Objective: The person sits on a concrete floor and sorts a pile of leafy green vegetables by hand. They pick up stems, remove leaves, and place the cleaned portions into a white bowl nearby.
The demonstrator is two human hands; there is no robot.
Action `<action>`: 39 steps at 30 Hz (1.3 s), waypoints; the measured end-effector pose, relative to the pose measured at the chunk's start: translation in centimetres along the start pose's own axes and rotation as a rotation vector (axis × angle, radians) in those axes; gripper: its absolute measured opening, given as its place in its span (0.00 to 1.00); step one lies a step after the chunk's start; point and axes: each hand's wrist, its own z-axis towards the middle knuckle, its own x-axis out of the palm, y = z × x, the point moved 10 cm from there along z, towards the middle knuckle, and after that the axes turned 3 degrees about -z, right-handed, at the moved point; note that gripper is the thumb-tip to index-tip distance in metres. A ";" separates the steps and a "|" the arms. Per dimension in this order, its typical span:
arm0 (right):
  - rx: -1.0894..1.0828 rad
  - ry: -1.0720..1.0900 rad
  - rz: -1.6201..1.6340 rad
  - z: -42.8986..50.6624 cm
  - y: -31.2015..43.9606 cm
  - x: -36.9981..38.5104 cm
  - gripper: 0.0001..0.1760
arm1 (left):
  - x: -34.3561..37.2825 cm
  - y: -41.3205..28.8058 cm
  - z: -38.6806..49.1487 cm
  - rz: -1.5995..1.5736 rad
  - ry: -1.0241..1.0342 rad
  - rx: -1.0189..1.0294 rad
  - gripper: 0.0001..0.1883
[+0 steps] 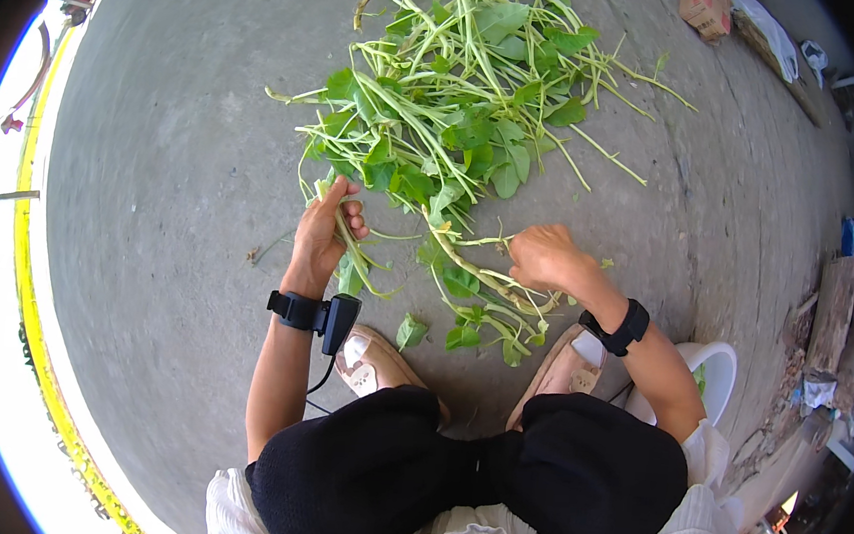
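Note:
My left hand [327, 223] is closed around a few green leafy stems [353, 250], just below a large heap of leafy green vines [439, 110] on the concrete floor. To the right, my right hand [548, 258] is curled at the end of a thin pale stem [485, 241]; whether it grips it firmly is hard to tell. Below and between the hands lies a smaller pile of stems and leaves [463, 281]. A single loose leaf [411, 332] rests on the floor near my shoes.
A white bucket [723, 373] with some green inside stands beside my right forearm. My two shoes [382, 361] are close to the small pile. At the upper right are a cardboard box [706, 12] and a plank [774, 57]; wood pieces [833, 321] lie along the right side.

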 end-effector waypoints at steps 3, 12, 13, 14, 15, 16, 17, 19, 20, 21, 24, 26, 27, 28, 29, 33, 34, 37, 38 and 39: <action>-0.002 -0.497 0.267 1.8 0.4 -7.3 0.09 | 1.1 0.0 0.1 0.020 0.052 0.006 0.13; 0.031 -0.522 0.433 9.4 -0.1 -7.2 0.12 | 3.3 -0.6 0.3 0.114 0.097 0.060 0.14; -0.024 -0.457 0.613 9.2 -0.1 -6.7 0.12 | 3.1 -1.0 0.2 0.162 0.067 0.083 0.15; -0.090 -0.322 0.811 8.7 0.4 -5.7 0.11 | 3.8 -1.4 0.2 0.160 0.117 0.116 0.15; -0.113 -0.138 1.000 7.8 0.8 -4.2 0.10 | 4.3 -1.5 0.2 0.169 0.132 0.124 0.15; -0.172 0.034 1.213 6.5 2.0 -2.9 0.10 | 4.8 -1.4 0.0 0.182 0.149 0.127 0.15; -0.165 0.127 1.270 5.5 2.8 -1.8 0.10 | 5.5 -0.9 -0.1 0.197 0.173 0.093 0.15; -0.267 0.286 1.433 3.3 5.3 -0.3 0.10 | 7.0 0.0 -0.6 0.223 0.243 0.042 0.15; -0.299 0.210 1.320 2.8 5.6 -0.2 0.11 | 7.4 0.5 -1.0 0.266 0.256 0.016 0.15; -0.351 0.145 1.213 2.3 6.3 -0.3 0.11 | 7.9 1.0 -1.5 0.303 0.292 0.000 0.15; -0.353 -0.023 0.958 1.3 6.4 -1.5 0.11 | 8.1 1.8 -2.6 0.468 0.286 0.004 0.13; -0.166 -0.166 0.782 0.7 4.0 -3.3 0.10 | 7.7 1.5 -3.1 0.599 0.235 0.061 0.13; -0.076 -0.443 0.727 -0.3 1.8 -6.6 0.08 | 7.1 0.7 -3.2 0.723 0.153 0.121 0.10; -0.025 -0.658 0.735 -1.6 0.0 -9.3 0.06 | 7.7 -0.5 -3.7 0.890 0.159 0.269 0.10; -0.057 -0.900 0.705 -3.8 -0.8 -12.0 0.05 | 8.2 -1.5 -4.3 1.069 0.144 0.394 0.10; -0.377 -1.172 -0.100 -5.6 4.2 -15.8 0.07 | 11.4 -2.9 -6.7 1.277 0.227 0.767 0.10; -0.388 -1.062 -0.157 -4.2 4.8 -14.8 0.07 | 12.0 -3.0 -7.2 1.270 0.257 0.831 0.09; -0.403 -0.797 -0.128 -1.2 4.8 -11.6 0.06 | 11.9 -2.8 -7.5 1.310 0.260 0.831 0.09; -0.364 -0.658 -0.086 0.0 4.3 -10.0 0.07 | 11.7 -2.7 -7.6 1.332 0.257 0.829 0.09; -0.383 -0.693 -0.022 -0.1 4.1 -9.8 0.07 | 11.5 -2.7 -7.5 1.333 0.263 0.803 0.09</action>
